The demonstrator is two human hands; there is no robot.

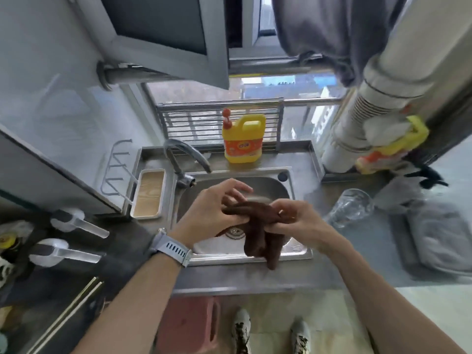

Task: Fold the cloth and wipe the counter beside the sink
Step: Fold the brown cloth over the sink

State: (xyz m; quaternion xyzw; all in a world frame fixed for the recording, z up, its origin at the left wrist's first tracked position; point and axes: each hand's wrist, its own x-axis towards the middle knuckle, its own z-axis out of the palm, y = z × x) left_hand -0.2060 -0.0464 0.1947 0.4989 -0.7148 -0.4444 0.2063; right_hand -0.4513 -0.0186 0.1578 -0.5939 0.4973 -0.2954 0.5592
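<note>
Both hands hold the brown cloth (258,231) bunched above the sink (291,185) near the counter's front edge — the left hand (214,208) has it pinched at the thumb with fingers spread loose, the right hand (293,221) is closed on the other end. To fold it well, I'd shake the twist out, match corners, then press flat. The counter (357,254) right of the sink offers bare room, though a glass (350,208) and a grey tray (398,241) crowd its far side — short strokes seem safest.

Both hands, left hand (214,208) and right hand (293,218), pinch a bunched dark brown cloth (258,231) between them above the stainless steel sink (278,187).
</note>
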